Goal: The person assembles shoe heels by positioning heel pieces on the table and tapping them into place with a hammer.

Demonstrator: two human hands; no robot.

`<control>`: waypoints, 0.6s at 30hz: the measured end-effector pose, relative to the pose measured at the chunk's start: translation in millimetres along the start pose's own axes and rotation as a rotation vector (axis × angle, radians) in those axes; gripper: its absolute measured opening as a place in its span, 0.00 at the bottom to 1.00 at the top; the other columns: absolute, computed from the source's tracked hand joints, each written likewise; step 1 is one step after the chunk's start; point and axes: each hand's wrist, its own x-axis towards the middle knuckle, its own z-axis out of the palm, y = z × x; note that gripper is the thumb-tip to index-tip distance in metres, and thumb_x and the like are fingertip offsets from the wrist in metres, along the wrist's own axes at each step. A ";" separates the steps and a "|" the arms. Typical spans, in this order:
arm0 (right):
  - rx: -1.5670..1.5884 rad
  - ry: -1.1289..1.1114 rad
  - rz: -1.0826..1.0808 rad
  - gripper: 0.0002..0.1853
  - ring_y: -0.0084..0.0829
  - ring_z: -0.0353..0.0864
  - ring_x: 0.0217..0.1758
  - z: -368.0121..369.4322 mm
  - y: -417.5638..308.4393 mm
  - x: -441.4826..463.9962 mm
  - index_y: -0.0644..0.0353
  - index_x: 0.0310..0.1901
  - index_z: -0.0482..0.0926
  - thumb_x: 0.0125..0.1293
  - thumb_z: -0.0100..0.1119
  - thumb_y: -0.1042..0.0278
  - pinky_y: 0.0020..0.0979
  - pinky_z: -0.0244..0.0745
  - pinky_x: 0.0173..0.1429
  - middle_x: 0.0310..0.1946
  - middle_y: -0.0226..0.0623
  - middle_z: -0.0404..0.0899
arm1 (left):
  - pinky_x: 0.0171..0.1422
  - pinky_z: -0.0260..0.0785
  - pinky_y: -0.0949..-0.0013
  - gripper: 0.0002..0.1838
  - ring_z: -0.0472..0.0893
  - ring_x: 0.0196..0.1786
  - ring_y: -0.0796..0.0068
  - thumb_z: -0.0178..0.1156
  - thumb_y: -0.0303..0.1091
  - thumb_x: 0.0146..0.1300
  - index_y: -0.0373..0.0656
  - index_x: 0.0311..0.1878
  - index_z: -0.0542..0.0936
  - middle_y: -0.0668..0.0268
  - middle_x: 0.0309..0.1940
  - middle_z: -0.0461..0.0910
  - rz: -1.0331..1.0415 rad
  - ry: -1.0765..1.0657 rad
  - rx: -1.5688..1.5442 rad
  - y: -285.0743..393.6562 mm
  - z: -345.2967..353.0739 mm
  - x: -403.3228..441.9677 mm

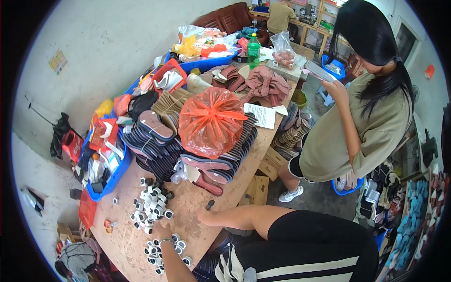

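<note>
Centrally, two loose heaps of small pieces [152, 204] lie on the table [122, 251], a flat panel with a mottled tan surface. Each piece is a short, curved shape in smooth white with black parts. The left hand [162, 231], with a band [166, 240] at the wrist, is between the two heaps, its fingers directed at the upper one; whether they are spread or closed on a piece cannot be determined. The right hand [205, 216] is low at the table edge, just beside a small dark part [210, 204], rounded at the ends; its finger spacing and any grip cannot be determined.

Beyond the heaps stand bundled stacks of soles [157, 145], flat, elongated and round-ended, with dark edges and dull pink faces. A red bag [211, 123], thin, translucent and gathered into creases at a knot, rests on the stacks. A printed sheet [260, 115] lies flat next to them. Scissors [109, 226] with orange handles lie left of the upper heap, near a red plastic basket [87, 209]. A person [361, 122] in a loose olive shirt stands across the table corner, holding a flat, thin phone [320, 72].
</note>
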 end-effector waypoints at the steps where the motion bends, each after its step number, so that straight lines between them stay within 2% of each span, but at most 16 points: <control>1: -0.023 0.013 0.010 0.10 0.37 0.76 0.27 2.0 -2.1 -2.6 0.56 0.29 0.88 0.40 0.65 0.74 0.48 0.68 0.26 0.23 0.36 0.79 | 0.69 0.64 0.52 0.31 0.71 0.63 0.46 0.67 0.47 0.54 0.42 0.60 0.77 0.49 0.58 0.76 -0.002 -0.105 0.122 31.6 -16.2 -2.4; 2: -0.045 0.026 0.021 0.09 0.36 0.75 0.26 3.2 -4.5 -3.8 0.56 0.27 0.88 0.40 0.65 0.74 0.47 0.67 0.25 0.22 0.35 0.78 | 0.67 0.65 0.51 0.31 0.73 0.61 0.47 0.66 0.51 0.54 0.44 0.58 0.79 0.52 0.55 0.78 -0.005 -0.210 0.247 70.3 -43.2 -5.1; 3: -0.096 0.009 -0.009 0.09 0.35 0.73 0.25 2.7 -6.0 -4.8 0.56 0.27 0.87 0.40 0.65 0.74 0.47 0.67 0.24 0.21 0.34 0.77 | 0.65 0.65 0.49 0.30 0.74 0.59 0.48 0.63 0.58 0.54 0.48 0.56 0.82 0.58 0.51 0.82 0.129 -0.096 0.364 59.8 -21.4 -2.2; 4: -0.147 -0.009 -0.041 0.08 0.35 0.72 0.24 2.9 -8.5 -4.9 0.56 0.26 0.87 0.39 0.66 0.73 0.46 0.67 0.24 0.20 0.33 0.75 | 0.74 0.58 0.51 0.36 0.66 0.70 0.48 0.66 0.51 0.57 0.39 0.64 0.74 0.47 0.67 0.69 0.024 -0.318 0.278 71.3 -23.5 3.2; 6: -0.152 -0.072 -0.076 0.08 0.35 0.73 0.24 6.5 -10.7 3.1 0.56 0.27 0.87 0.39 0.66 0.73 0.45 0.67 0.24 0.21 0.33 0.76 | 0.75 0.57 0.50 0.36 0.66 0.70 0.46 0.66 0.50 0.56 0.37 0.65 0.73 0.44 0.67 0.68 0.070 -0.235 0.063 51.0 14.1 5.7; 8: -0.065 -0.157 -0.093 0.10 0.35 0.76 0.27 15.0 -12.3 19.1 0.57 0.29 0.88 0.39 0.68 0.72 0.45 0.68 0.24 0.23 0.34 0.79 | 0.75 0.56 0.50 0.36 0.66 0.70 0.44 0.66 0.49 0.56 0.37 0.64 0.74 0.42 0.66 0.68 0.058 -0.254 0.031 55.4 8.8 4.5; 11: 0.169 -0.007 -0.037 0.14 0.39 0.81 0.32 -9.9 16.9 -7.1 0.57 0.33 0.89 0.39 0.70 0.69 0.47 0.72 0.27 0.29 0.37 0.83 | 0.75 0.56 0.50 0.36 0.66 0.70 0.43 0.67 0.49 0.55 0.36 0.63 0.75 0.42 0.66 0.68 0.047 -0.279 0.003 46.8 8.5 4.8; 13: 0.187 0.007 -0.024 0.13 0.41 0.82 0.40 0.7 18.2 -6.3 0.56 0.38 0.89 0.50 0.64 0.66 0.50 0.74 0.37 0.35 0.41 0.85 | 0.74 0.59 0.51 0.35 0.68 0.68 0.44 0.67 0.48 0.54 0.36 0.61 0.77 0.42 0.62 0.72 0.004 -0.233 0.015 33.8 12.4 -0.2; 14: 0.198 0.009 -0.029 0.13 0.42 0.83 0.44 5.4 13.9 -8.0 0.56 0.40 0.88 0.55 0.60 0.64 0.52 0.75 0.42 0.38 0.42 0.86 | 0.68 0.65 0.51 0.33 0.74 0.63 0.46 0.67 0.47 0.53 0.35 0.59 0.78 0.44 0.56 0.77 0.064 -0.234 0.110 27.9 13.4 2.8; 15: 0.172 0.066 0.079 0.13 0.43 0.83 0.45 -4.0 14.2 -24.9 0.58 0.40 0.88 0.56 0.59 0.65 0.53 0.75 0.44 0.39 0.44 0.86 | 0.63 0.70 0.51 0.32 0.79 0.56 0.47 0.68 0.47 0.51 0.35 0.56 0.79 0.46 0.52 0.80 0.053 -0.106 0.058 -7.0 49.7 5.6; 16: 0.149 0.121 0.172 0.14 0.44 0.82 0.46 -12.2 10.6 -40.7 0.59 0.41 0.88 0.57 0.58 0.66 0.54 0.75 0.47 0.40 0.46 0.86 | 0.61 0.71 0.51 0.30 0.80 0.54 0.48 0.66 0.49 0.54 0.38 0.56 0.79 0.48 0.52 0.81 0.075 -0.095 -0.004 -15.7 56.5 4.9; 17: 0.141 0.150 0.176 0.14 0.46 0.82 0.45 15.1 -5.6 -17.5 0.63 0.40 0.87 0.58 0.57 0.65 0.57 0.73 0.52 0.40 0.49 0.85 | 0.62 0.71 0.52 0.30 0.79 0.56 0.49 0.62 0.53 0.60 0.43 0.59 0.78 0.50 0.54 0.81 0.222 -0.079 -0.252 -43.5 81.6 8.1; 18: 0.126 0.195 0.174 0.15 0.48 0.82 0.46 19.9 -7.4 -22.9 0.66 0.41 0.86 0.58 0.56 0.66 0.60 0.71 0.55 0.40 0.53 0.84 | 0.62 0.71 0.52 0.29 0.79 0.57 0.49 0.58 0.55 0.64 0.46 0.61 0.78 0.52 0.54 0.81 0.092 -0.084 0.119 0.4 38.2 -15.0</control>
